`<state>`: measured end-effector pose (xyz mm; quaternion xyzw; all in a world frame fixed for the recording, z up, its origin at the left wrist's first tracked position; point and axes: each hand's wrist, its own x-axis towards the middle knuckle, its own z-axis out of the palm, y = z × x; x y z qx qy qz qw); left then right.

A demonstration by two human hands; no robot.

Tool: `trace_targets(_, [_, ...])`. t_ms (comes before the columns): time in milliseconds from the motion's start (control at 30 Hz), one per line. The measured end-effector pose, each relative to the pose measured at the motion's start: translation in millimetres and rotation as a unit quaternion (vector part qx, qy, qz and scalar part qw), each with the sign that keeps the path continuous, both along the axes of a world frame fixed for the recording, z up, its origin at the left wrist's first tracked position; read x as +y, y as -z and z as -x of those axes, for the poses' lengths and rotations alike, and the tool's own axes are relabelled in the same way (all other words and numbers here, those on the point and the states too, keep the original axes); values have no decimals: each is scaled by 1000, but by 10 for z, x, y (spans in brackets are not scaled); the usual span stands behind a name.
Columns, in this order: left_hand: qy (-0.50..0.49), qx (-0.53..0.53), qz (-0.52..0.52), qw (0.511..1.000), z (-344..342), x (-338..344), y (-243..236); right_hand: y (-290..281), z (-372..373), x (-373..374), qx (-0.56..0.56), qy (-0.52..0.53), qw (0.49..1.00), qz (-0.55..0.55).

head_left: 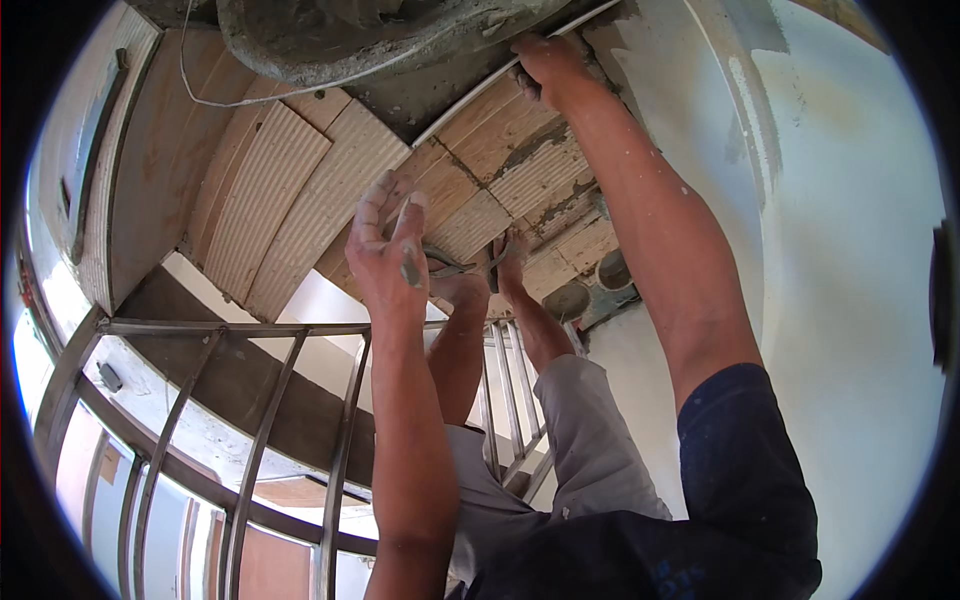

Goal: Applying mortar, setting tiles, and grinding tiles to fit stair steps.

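Observation:
My right hand reaches far forward, its fingers curled at a long, thin white strip. The strip runs along the edge of a dark wet mortar bed. My left hand is raised in front of me, fingers loosely apart and holding nothing; grey mortar smears its wrist and fingertips. Between the two arms lie wooden-toned tiles, some ribbed, with mortar in the joints. My bare legs and sandalled feet stand on them.
A mortar-caked tub sits at the top, a white cord hanging across it. Loose ribbed tiles lie at left. A metal railing curves along the lower left. A pale wall rises at right, near small round containers.

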<state>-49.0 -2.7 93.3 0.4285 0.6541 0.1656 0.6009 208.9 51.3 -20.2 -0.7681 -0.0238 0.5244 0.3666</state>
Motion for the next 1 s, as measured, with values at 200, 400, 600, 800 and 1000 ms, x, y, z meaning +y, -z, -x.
trace_targets(200, [311, 252, -419, 815, 222, 274, 369, -44, 40, -26, 16, 8, 1000, -21])
trace_targets(400, [439, 228, -543, 679, 126, 622, 809, -6, 75, -63, 30, 20, 998, -41])
trace_targets(600, [429, 230, -565, 667, 115, 686, 999, -59, 38, -52, 24, -12, 1000, -15])
trace_targets(800, [427, 248, -536, 685, 108, 677, 982, -44, -5, -24, 19, -14, 1000, -12])
trace_targets(1000, [417, 234, -544, 689, 117, 678, 966, -59, 6, -17, 16, 11, 1000, -23])
